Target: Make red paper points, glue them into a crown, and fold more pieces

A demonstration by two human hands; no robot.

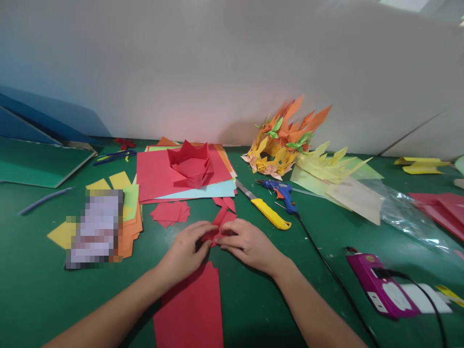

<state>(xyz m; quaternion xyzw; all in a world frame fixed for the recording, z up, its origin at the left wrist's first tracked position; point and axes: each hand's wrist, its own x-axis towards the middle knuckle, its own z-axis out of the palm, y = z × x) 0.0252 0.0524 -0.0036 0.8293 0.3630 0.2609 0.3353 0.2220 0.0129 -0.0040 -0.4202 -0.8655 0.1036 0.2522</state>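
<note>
My left hand (186, 251) and my right hand (246, 241) meet over a small folded red paper piece (220, 223) on the green table (36, 290). Both hands pinch it with fingertips pressed together, holding it down against the table. A larger red paper sheet (192, 309) lies flat just below my hands. Small red folded pieces (170, 212) lie a little beyond my left hand. Further back, a red folded paper crown shape (190, 164) rests on a stack of coloured sheets (213, 189).
A yellow-handled utility knife (266, 211) and a blue glue gun (284, 193) with a black cord lie right of my hands. An orange and yellow paper flower piece (286, 140) stands by the wall. A purple power strip (380, 290) is at lower right. Yellow and orange paper squares (126, 227) lie left.
</note>
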